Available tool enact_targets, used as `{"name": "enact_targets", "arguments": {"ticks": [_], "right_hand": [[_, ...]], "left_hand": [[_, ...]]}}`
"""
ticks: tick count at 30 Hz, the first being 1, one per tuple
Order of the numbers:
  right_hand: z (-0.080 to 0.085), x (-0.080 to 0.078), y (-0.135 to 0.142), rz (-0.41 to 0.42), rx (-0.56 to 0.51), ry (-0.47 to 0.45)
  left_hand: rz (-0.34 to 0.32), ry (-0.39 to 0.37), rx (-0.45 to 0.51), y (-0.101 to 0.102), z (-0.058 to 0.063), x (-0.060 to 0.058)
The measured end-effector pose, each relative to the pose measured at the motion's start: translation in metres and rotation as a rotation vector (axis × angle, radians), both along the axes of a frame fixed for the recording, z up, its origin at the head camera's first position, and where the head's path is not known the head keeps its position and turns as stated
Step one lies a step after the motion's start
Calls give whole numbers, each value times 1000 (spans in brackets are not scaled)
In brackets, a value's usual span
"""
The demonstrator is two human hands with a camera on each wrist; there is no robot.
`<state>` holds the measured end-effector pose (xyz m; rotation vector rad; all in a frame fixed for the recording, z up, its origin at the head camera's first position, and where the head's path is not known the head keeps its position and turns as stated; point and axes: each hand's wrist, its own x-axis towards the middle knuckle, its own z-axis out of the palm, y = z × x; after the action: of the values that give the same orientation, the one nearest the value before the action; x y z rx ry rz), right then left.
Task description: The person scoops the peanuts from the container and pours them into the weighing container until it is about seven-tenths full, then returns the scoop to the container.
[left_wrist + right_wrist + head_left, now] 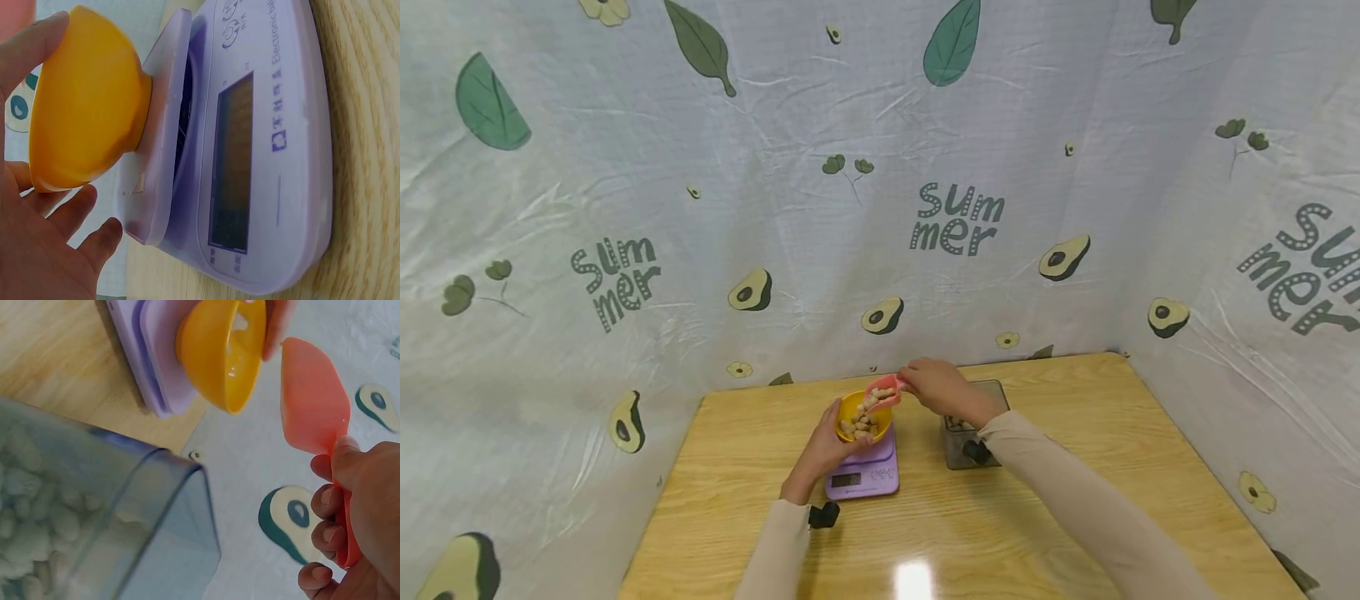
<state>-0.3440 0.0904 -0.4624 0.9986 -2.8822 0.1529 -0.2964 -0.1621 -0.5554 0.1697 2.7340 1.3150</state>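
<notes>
The right grip (942, 387) wraps the scoop (315, 397) above the bowl (94, 97); the left grip (824, 447) half-curls round its side; best tip peanuts (880, 395) gently.

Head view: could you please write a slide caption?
Right hand holds a pink scoop of peanuts over a yellow bowl on a purple scale; left hand holds the bowl.

Hd cam: high, fwd/down, wide, to worktop (1097, 408) back edge. L wrist: v. close, tilted, facing scale (250, 156). R wrist: nr box (94, 506), tilted. Shared L/R: bowl (215, 356).
</notes>
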Motion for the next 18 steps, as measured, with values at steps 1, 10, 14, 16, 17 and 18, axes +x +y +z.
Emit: {"name": "enact_targets", "arguments": {"ticks": [1,10,14,16,17,18], "right_hand": [[0,-1,-2,10,22,20],[9,0,-19,91,211,207],[16,1,-25,127,335,324],[20,1,-25,141,359,366],[21,1,-25,146,366,383],[23,0,-24,148,366,395]], "left_hand": [[-1,0,0,0,0,0],[-18,27,-2,2,-1,-1],[-6,16,-5,2,-1,-1],[-3,12,-10,2,-1,-1],[0,10,-10,2,-1,0],[-2,11,-12,1,0,0]]}}
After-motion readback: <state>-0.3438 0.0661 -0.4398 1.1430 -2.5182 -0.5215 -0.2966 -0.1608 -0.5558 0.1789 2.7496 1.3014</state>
